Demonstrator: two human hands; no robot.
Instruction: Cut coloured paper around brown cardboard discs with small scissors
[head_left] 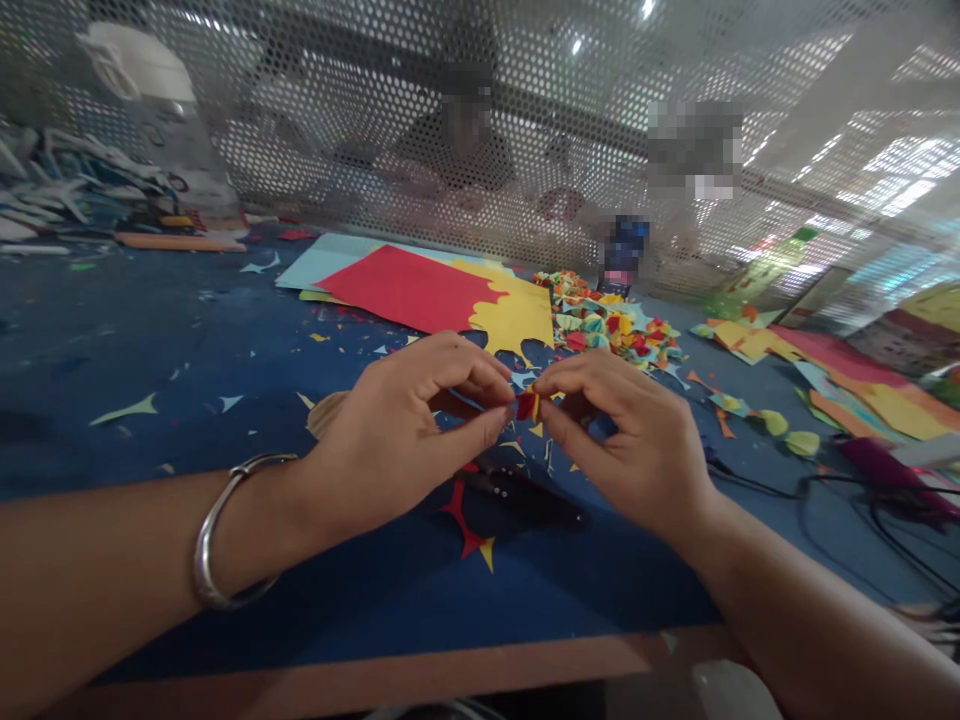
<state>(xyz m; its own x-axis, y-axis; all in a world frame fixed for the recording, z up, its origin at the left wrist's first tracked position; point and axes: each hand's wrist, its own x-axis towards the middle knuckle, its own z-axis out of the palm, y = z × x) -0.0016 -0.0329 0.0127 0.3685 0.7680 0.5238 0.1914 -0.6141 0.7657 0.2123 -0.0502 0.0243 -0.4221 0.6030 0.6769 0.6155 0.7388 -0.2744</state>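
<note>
- Two bare hands meet just right of the middle of the frame, above a blue tabletop (225, 430).
- The left hand (405, 415) has thumb and forefinger pinched narrow at the left edge of a small red-and-yellow paper piece (527, 405); a silver bangle (202, 555) circles its wrist, lower left of the frame.
- The right hand (626, 430) grips the same piece from its right edge, thumb and forefinger tips close together.
- The paper piece sits between both sets of fingertips, near the centre of the frame, and looks creased.
- Below the hands, lower centre, lies a dark object (544, 505), too blurred to identify, with a pointed red paper scrap (459, 520) and a yellow paper scrap (487, 553) beside it.
- Upper centre, a red paper sheet (405, 290) overlaps a light-blue paper sheet (307, 262) and a yellow paper sheet (529, 315) with a scalloped, cut-out edge.
- Just right of these, a heap of small folded paper pieces (622, 333) shows orange, green, red and yellow.
- At the upper left stands a clear bottle with a white lid (180, 140).
- A perforated screen (315, 150) spans the top; people show dimly behind it.
- At the right, black cables (761, 487) run beside a purple object (885, 475).
</note>
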